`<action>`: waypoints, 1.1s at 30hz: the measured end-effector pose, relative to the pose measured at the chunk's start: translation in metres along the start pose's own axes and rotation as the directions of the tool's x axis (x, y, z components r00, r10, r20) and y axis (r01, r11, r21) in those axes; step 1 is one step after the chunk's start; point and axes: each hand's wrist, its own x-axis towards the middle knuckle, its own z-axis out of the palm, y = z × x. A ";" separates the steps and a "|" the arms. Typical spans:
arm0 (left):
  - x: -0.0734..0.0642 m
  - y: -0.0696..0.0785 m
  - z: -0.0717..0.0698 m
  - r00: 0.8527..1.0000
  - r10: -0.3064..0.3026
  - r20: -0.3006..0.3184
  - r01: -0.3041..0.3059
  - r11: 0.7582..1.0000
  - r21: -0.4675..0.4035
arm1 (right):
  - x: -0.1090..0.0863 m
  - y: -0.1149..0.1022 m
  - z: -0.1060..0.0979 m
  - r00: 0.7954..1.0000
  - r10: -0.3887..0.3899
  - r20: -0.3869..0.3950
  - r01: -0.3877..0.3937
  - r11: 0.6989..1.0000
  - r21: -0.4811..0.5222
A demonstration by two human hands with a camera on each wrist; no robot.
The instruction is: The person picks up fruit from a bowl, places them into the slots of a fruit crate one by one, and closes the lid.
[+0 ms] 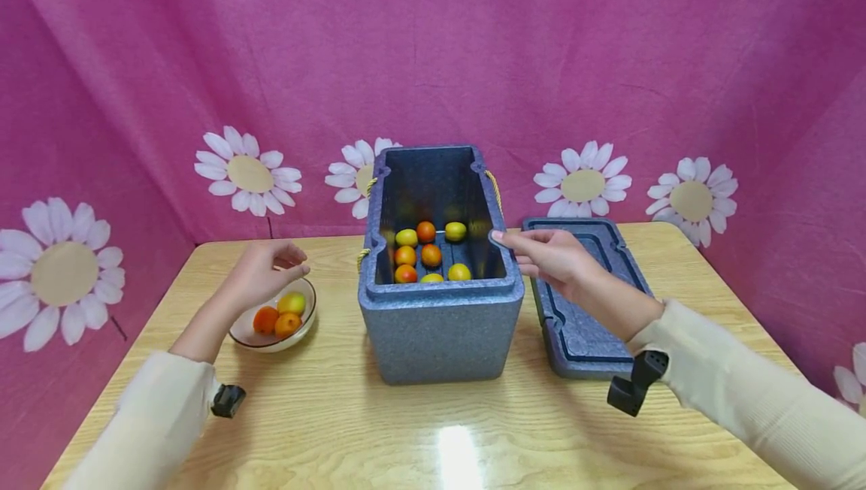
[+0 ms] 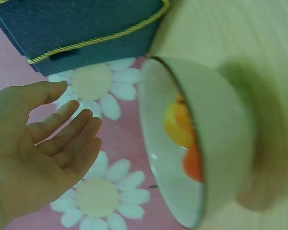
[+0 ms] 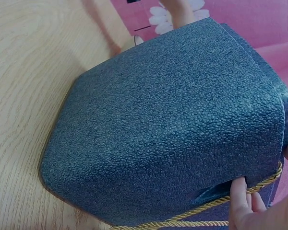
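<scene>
My left hand hovers over a white bowl with a dark rim, its fingers loosely bent and holding nothing. Inside the bowl lie orange and yellow-green small round fruits; their exact kind is unclear. In the left wrist view the hand is apart from the bowl. At the table's middle stands a dark grey foam box, its top uncovered. Several red, orange and yellow fruits lie on its floor. My right hand grips the box's right wall, thumb on the rim, fingers outside by the handle slot.
The box's lid lies on the table to the right, under my right forearm. Yellow rope runs along the box's side. Behind the wooden table hangs a pink curtain with daisies.
</scene>
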 end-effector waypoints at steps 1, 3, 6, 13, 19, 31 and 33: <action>-0.003 -0.004 0.001 1.000 -0.005 0.003 0.005 1.000 0.003 | 0.000 0.000 0.000 1.000 -0.002 0.001 0.002 1.000 0.001; -0.008 -0.011 0.003 1.000 -0.015 0.010 0.015 1.000 0.008 | 0.000 0.000 0.000 1.000 -0.004 0.000 0.004 1.000 0.001; -0.016 -0.019 0.006 0.999 -0.041 0.027 0.040 0.999 0.030 | 0.000 0.001 0.000 1.000 -0.001 -0.001 0.001 1.000 -0.001; -0.031 -0.033 0.015 0.996 -0.052 0.077 0.050 0.998 0.033 | 0.001 0.001 0.000 1.000 0.006 -0.007 -0.006 1.000 -0.014; -0.037 -0.038 0.020 0.993 -0.058 0.104 0.060 0.998 -0.016 | 0.000 0.001 -0.001 1.000 0.009 -0.014 -0.009 1.000 -0.015; -0.031 -0.045 0.033 0.987 0.117 0.109 -0.127 0.987 0.094 | -0.001 0.001 0.000 1.000 0.004 -0.021 -0.003 1.000 0.026; -0.031 -0.046 0.035 0.985 0.124 0.117 -0.138 0.984 0.114 | -0.001 0.001 0.000 1.000 0.005 -0.024 -0.004 1.000 0.022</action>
